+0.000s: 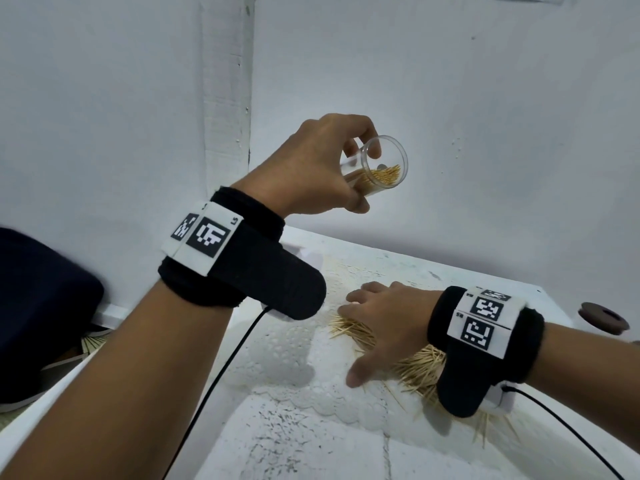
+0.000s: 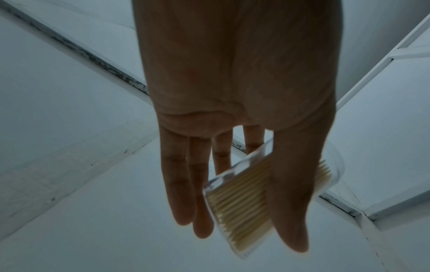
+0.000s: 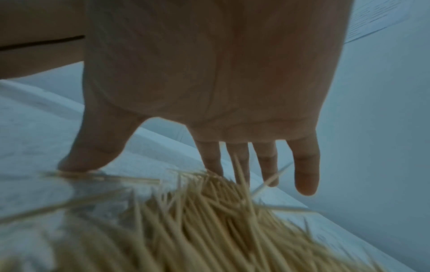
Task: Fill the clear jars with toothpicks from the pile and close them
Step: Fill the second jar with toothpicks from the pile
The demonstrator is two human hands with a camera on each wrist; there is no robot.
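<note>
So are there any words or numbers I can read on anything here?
"L5", or maybe "LS", on the left wristband's white tag, beside its black-and-white square code.
"R5" and "R4" perhaps, on the right wristband's tag: too small to be sure.
The jar, toothpicks and table have no writing.

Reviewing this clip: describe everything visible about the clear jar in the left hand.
The clear jar is a small, see-through cylinder, plastic by its look, open and lidless. It is tilted on its side in the air above the white table, mouth toward the camera's right. Toothpicks lie bundled along its lower wall, filling it partly. The left hand holds it between thumb and fingers.
</note>
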